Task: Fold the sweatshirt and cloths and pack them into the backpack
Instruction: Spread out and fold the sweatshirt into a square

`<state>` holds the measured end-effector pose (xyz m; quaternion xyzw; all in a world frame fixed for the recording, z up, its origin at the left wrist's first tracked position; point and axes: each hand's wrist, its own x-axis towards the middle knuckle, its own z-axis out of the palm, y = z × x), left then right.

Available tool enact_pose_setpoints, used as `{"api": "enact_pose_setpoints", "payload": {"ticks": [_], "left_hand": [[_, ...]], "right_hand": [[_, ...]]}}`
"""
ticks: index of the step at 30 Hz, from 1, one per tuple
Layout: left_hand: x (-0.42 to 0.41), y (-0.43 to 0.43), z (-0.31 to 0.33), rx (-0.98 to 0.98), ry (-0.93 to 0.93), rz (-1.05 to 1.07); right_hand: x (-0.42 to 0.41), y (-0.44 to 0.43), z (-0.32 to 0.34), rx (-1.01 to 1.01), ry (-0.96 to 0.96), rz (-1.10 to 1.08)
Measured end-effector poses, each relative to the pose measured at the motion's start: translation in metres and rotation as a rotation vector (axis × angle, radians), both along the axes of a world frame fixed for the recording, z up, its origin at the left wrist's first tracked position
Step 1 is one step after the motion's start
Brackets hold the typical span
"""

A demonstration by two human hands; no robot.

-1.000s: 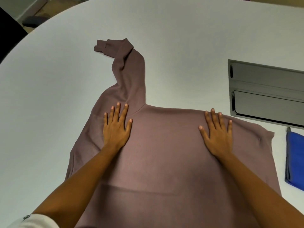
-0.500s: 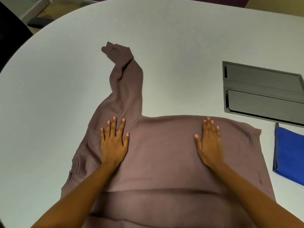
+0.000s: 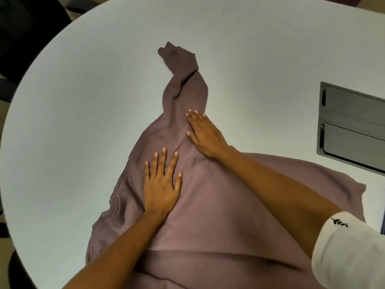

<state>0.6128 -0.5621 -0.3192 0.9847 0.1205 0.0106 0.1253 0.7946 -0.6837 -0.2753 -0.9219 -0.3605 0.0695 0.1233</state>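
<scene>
Underlying left hand (image 3: 160, 190), right hand (image 3: 206, 138): sweatshirt (image 3: 218, 217)

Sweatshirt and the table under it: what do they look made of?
Sweatshirt: mauve knit fabric, probably cotton fleece, matte; it drapes in soft folds, with a ribbed-looking band at its left edge. Table: hard, smooth, pale grey-white top, possibly laminate; even dull sheen, no visible grain.

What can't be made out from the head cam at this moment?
- Backpack: not in the head view at all.
- Sweatshirt: lower part cut off by the bottom edge; second sleeve not showing; right arm covers part of it.
- Grey table hatch: cut off by the right edge.
- Left hand and right hand: flat on the fabric; pressure cannot be told.
</scene>
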Motion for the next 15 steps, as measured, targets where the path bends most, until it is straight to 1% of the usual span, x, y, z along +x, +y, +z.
{"api": "enact_pose_setpoints", "payload": {"ticks": [2,7,11,13,15], "left_hand": [[0.000,0.001,-0.001,-0.003,-0.008,0.000],[0.001,0.001,-0.004,0.002,-0.063,-0.027],[0.008,-0.005,0.005,-0.007,-0.102,-0.051],[0.020,-0.012,0.018,-0.058,-0.155,0.008],[0.045,-0.019,0.033,-0.131,-0.234,0.078]], "right_hand": [[0.003,0.005,-0.011,-0.053,0.045,0.000],[-0.012,-0.017,-0.025,-0.053,-0.022,-0.036],[-0.034,-0.046,-0.024,-0.040,-0.027,-0.110],[-0.046,-0.056,-0.024,-0.015,-0.016,-0.140],[-0.051,-0.061,-0.021,0.062,-0.013,-0.166]]}}
